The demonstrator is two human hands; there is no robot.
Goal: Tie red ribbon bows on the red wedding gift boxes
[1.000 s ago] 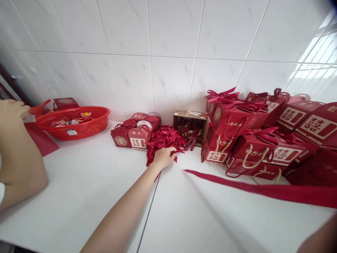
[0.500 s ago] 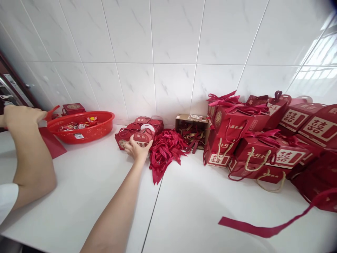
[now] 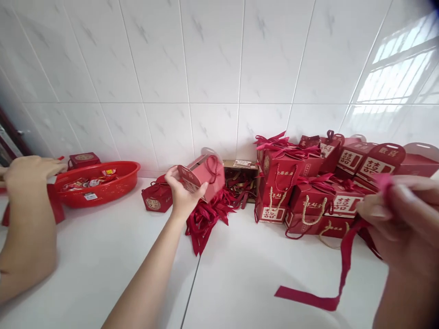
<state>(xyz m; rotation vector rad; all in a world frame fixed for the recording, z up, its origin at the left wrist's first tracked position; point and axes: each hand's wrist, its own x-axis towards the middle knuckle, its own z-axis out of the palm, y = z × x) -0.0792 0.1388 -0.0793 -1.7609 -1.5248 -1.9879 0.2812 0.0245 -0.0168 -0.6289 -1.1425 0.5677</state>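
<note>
My left hand [image 3: 185, 192] grips a red gift box [image 3: 212, 176] with a cord handle, tilted and raised above the white table. Just below it lies a heap of dark red ribbons [image 3: 202, 224], and to its left sits another red box [image 3: 157, 196] with a gold emblem. At the right edge, my right hand [image 3: 404, 214] is closed on a red ribbon [image 3: 346, 256]; its loose end trails down to the left over the table. The ribbon's upper part is blurred and partly hidden by the fingers.
Stacked red gift boxes [image 3: 281, 173] with ribbons and rope handles line the tiled wall at right. A small carton [image 3: 252, 171] holds dark ribbon pieces. At left stand a red plastic basket [image 3: 126, 185] of wrapped sweets and another person's arm [image 3: 30, 228].
My left hand has lifted a box from the cluster and tilted it over the ribbon heap. My right hand has come into view holding the ribbon. The view has shifted slightly.
</note>
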